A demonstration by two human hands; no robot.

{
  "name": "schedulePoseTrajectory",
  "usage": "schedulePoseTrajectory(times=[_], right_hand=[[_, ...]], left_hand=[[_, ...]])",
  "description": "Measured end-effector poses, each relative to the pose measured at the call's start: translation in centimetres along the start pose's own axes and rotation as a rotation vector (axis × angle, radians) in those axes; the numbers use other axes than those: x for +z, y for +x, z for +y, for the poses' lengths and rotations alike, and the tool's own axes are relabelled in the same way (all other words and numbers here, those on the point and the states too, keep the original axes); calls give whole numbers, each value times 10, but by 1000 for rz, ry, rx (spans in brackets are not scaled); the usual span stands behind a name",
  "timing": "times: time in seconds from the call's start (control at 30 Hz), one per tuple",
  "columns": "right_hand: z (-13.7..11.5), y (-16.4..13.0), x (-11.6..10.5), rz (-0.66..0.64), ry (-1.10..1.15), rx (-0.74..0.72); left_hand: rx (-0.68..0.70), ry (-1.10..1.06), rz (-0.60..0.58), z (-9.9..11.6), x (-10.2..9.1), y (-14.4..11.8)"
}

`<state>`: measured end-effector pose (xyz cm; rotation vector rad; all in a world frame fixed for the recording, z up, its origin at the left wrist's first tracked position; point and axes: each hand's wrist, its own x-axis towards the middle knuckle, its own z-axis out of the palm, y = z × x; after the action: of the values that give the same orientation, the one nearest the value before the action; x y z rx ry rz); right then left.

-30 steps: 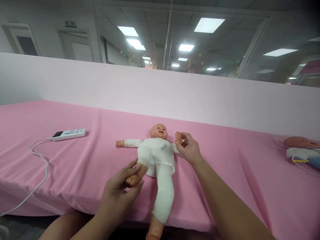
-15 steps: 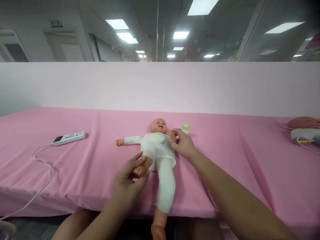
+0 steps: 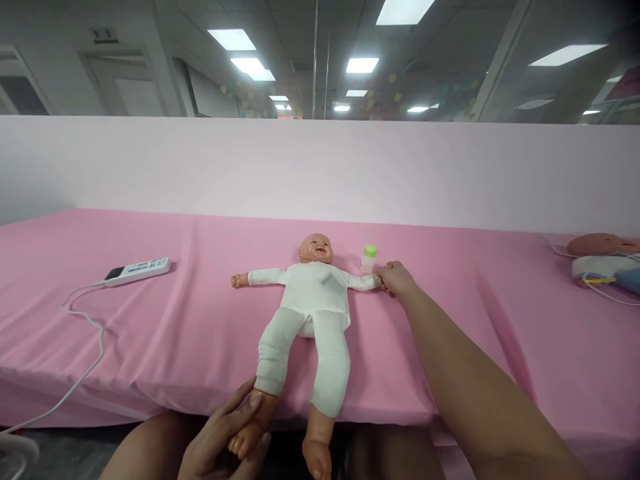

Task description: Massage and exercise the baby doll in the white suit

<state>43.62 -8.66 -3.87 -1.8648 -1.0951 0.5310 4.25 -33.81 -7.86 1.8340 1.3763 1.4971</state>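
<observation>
A baby doll (image 3: 320,287) in a white cloth suit lies on its back on the pink sheet (image 3: 210,320), head toward the wall. Its feet hang over the sheet's front edge. My left hand (image 3: 225,427) is closed around the doll's foot and ankle at the left. Pinched in my right hand (image 3: 397,279) is the doll's hand on the right side, whose fingers are mostly hidden; that arm is stretched outward. The doll's other arm rests straight out to the left, untouched. Just beyond my right hand stands a small bottle with a green cap (image 3: 369,259).
A white handheld remote (image 3: 137,272) with a cable lies at the left. At the far right edge is another doll (image 3: 603,245), partly out of view, with blue and white cloth and tubing. A low white wall (image 3: 320,167) runs behind the bed.
My left hand has drawn the doll's bent leg out straight toward me. My right hand has pulled the doll's arm outward to the right, uncovering the bottle.
</observation>
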Motion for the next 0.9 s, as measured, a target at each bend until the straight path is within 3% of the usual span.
schedulePoseTrajectory(times=[0.1,0.23,0.37,0.47,0.6,0.7,0.83,0.9], right_hand=[[-14,-11,0,59,-25,-63],[-46,-47,7,97,35,-430],[-66,-83,22,-148,-34,-730],[-70,-95,32,-253,-164,-862],[-70,-100,39,-278,-331,-980],[-70,-102,41,-256,-402,-1018],[-68,-96,37,-180,-280,-925],[-64,-86,30,-66,-180,-817]], left_hand=[[-58,-26,21,4,1,10],[-160,-141,-19,20,8,47],[-197,-195,-8,36,26,96],[-264,-178,-26,40,44,125],[-320,-210,-138,33,62,144],[-308,-225,-145,28,67,144],[-221,-186,-79,29,55,128],[-116,-144,-37,30,44,112]])
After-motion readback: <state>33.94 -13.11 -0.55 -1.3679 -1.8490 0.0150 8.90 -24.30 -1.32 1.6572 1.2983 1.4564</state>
